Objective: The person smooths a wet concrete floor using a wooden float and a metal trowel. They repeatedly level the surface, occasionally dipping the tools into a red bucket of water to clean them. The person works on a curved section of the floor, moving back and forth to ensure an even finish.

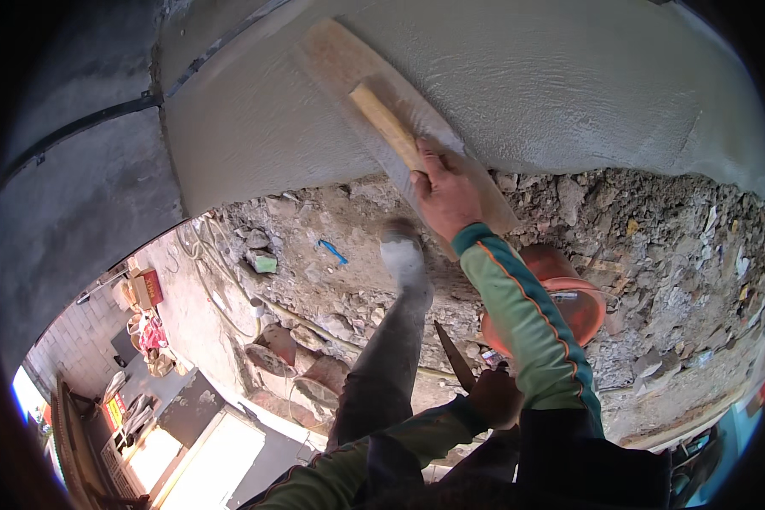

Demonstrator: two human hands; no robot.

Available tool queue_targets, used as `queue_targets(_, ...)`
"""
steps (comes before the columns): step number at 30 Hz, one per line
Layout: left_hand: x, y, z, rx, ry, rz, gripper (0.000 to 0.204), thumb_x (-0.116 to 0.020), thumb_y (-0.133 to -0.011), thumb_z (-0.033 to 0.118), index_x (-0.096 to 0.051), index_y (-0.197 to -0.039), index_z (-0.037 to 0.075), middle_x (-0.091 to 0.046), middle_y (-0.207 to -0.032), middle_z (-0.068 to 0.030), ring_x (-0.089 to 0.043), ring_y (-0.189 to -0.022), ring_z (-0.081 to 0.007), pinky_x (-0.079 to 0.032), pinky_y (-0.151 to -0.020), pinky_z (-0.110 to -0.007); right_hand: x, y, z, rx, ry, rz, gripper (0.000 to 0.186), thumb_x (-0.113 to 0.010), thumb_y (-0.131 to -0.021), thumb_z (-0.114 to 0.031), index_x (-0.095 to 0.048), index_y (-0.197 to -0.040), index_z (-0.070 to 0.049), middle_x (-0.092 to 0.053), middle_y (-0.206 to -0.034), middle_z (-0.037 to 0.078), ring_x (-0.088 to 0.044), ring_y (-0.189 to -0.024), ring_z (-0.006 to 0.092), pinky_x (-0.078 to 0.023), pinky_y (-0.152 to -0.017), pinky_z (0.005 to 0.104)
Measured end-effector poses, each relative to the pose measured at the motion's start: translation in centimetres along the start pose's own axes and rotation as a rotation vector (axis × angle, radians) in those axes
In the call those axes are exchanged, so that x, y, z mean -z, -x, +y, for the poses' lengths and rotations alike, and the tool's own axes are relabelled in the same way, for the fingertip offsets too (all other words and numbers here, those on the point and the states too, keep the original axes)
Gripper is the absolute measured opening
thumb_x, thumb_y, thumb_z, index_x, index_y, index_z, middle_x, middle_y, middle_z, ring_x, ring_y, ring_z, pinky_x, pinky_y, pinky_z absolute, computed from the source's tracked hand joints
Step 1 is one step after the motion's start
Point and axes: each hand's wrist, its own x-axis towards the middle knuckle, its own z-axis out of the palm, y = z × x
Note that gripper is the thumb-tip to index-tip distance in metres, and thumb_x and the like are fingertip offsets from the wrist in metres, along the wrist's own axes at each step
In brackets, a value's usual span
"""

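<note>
My right hand [442, 191] grips the wooden handle [382, 123] of a long, flat float [335, 55], whose blade lies against wet grey plaster [569, 85] at the top, angled down toward the rubble edge. Lower down, my left hand [493, 395] is closed around a trowel with a narrow dark blade [455, 357] pointing up and away; its handle is mostly hidden by the fingers. An orange bucket [582, 314] stands just behind my right forearm, partly covered by it. One of my legs, with a dusty shoe [403, 259], reaches toward the plastered surface below the float.
Broken rubble [671, 255] covers the ground, with a hose [225, 306], a blue plastic piece [333, 252] and a green block [265, 264]. Dirty buckets [276, 353] stand lower left. Grey panels [85, 212] adjoin the plaster at left, above a cluttered area with boxes [144, 289].
</note>
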Motion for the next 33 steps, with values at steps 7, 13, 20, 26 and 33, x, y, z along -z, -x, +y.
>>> queue_targets(7,0.0,0.5,-0.3,-0.011,0.077,0.135,0.023,-0.064,-0.085,0.029,-0.073,-0.095,0.01,-0.072,-0.086,-0.0138,-0.072,-0.084,-0.0323,-0.056,-0.068,-0.048,-5.5,-1.5,-4.2,-0.064,0.084,-0.061,0.056,-0.062,-0.096,-0.03,-0.048,-0.15,-0.027,-0.069,-0.115,0.023,-0.07,-0.096,0.0419,-0.057,-0.084,0.0523)
queue_targets(13,-1.5,-0.4,-1.7,-0.069,0.106,0.276,0.02,-0.064,-0.083,0.024,-0.073,-0.094,0.009,-0.072,-0.085,-0.0141,-0.072,-0.083,-0.0322,-0.056,-0.067,-0.047,3.9,-1.3,3.4,-0.194,0.064,0.123,0.054,-0.068,-0.096,-0.025,-0.053,-0.148,-0.025,-0.071,-0.112,0.02,-0.071,-0.097,0.0372,-0.057,-0.082,0.0453)
queue_targets(20,2.5,1.2,0.5,-0.104,0.024,0.233,0.018,-0.065,-0.079,0.025,-0.073,-0.091,0.014,-0.071,-0.079,-0.0124,-0.072,-0.076,-0.0343,-0.056,-0.069,-0.049,17.7,-0.7,16.5,-0.301,-0.231,0.513,0.052,-0.068,-0.098,-0.017,-0.054,-0.148,-0.015,-0.068,-0.103,0.012,-0.064,-0.085,0.0218,-0.053,-0.075,0.0334)
queue_targets(26,1.3,-0.2,0.3,-0.111,-0.032,0.179,0.017,-0.064,-0.079,0.022,-0.073,-0.086,0.01,-0.072,-0.076,-0.0134,-0.073,-0.076,-0.0324,-0.056,-0.066,-0.05,32.1,2.5,27.5,-0.467,-0.416,0.82,0.047,-0.066,-0.1,-0.014,-0.057,-0.146,-0.011,-0.068,-0.09,0.001,-0.059,-0.063,0.009,-0.049,-0.054,0.0263)
queue_targets(33,2.4,-0.2,1.1,-0.022,-0.086,-0.005,0.024,-0.066,-0.081,0.029,-0.067,-0.095,0.01,-0.072,-0.082,-0.014,-0.072,-0.084,-0.0366,-0.055,-0.076,-0.052,39.2,11.9,33.1,-0.577,-0.518,1.089,0.048,-0.063,-0.101,-0.018,-0.052,-0.146,-0.006,-0.062,-0.08,0.001,-0.059,-0.061,0.0115,-0.047,-0.051,0.027)
